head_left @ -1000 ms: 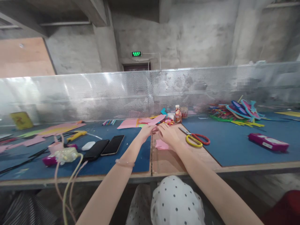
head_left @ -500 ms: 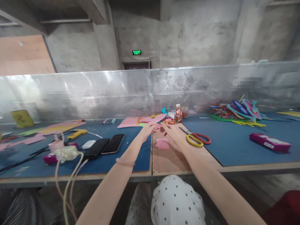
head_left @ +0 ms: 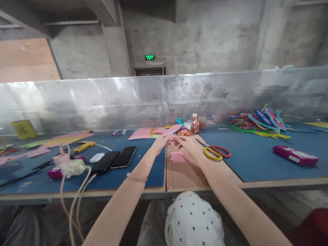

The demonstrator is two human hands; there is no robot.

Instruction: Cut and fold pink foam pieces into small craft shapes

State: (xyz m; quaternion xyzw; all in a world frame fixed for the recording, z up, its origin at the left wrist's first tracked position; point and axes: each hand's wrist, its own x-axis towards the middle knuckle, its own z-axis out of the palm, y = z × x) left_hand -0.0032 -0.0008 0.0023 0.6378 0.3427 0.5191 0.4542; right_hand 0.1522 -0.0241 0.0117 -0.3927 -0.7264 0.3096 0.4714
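My left hand (head_left: 161, 142) and my right hand (head_left: 185, 143) are close together over the bare wood strip, fingertips almost meeting. Between them is a small piece of pink paper (head_left: 173, 137), pinched by the fingers of both; much of it is hidden. Just below the hands, on the wood, lie several small pink paper pieces (head_left: 177, 156). To the right of my right hand rest scissors (head_left: 213, 152) with one yellow and one red handle. Behind the hands are a flower-like red and yellow craft piece (head_left: 185, 132) and larger pink sheets (head_left: 139, 134).
A bottle (head_left: 195, 123) and a jar (head_left: 202, 122) stand behind the scissors. On the left lie two black phones (head_left: 124, 157), a white case (head_left: 97, 157), a yellow glue gun (head_left: 84, 146) and a power strip with cables (head_left: 71, 168). Pipe cleaners (head_left: 242, 123) and a purple box (head_left: 294, 155) lie right.
The fingers of both hands have shifted slightly around the pink paper, and my right fingers are curled a little more. The things on the table stay in place.
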